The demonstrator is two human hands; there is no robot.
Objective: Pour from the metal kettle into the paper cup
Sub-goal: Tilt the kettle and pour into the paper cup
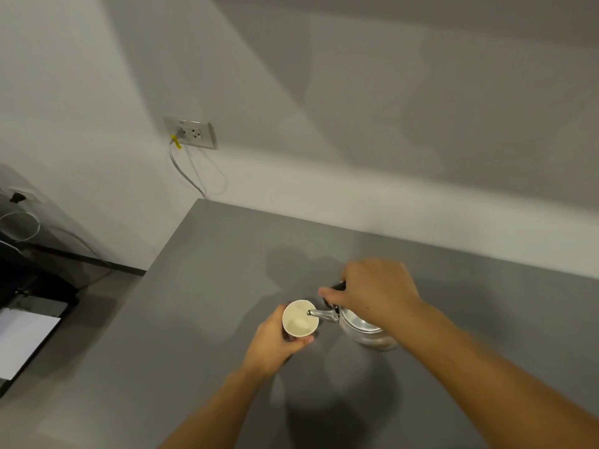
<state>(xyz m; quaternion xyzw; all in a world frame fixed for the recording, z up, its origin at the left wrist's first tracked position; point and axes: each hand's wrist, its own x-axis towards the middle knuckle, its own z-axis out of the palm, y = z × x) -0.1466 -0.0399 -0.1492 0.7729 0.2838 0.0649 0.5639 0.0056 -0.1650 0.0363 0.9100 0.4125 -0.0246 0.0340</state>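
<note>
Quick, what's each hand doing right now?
Left hand: closed around the paper cup.
Right hand: closed on the metal kettle handle, spout over the cup.

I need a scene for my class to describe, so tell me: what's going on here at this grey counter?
A person is pouring at a grey counter. The right hand grips the dark handle of a metal kettle, tipped so that its spout reaches over the rim of a paper cup. The left hand wraps around the cup and steadies it. No stream can be made out, and the cup's inside looks pale.
</note>
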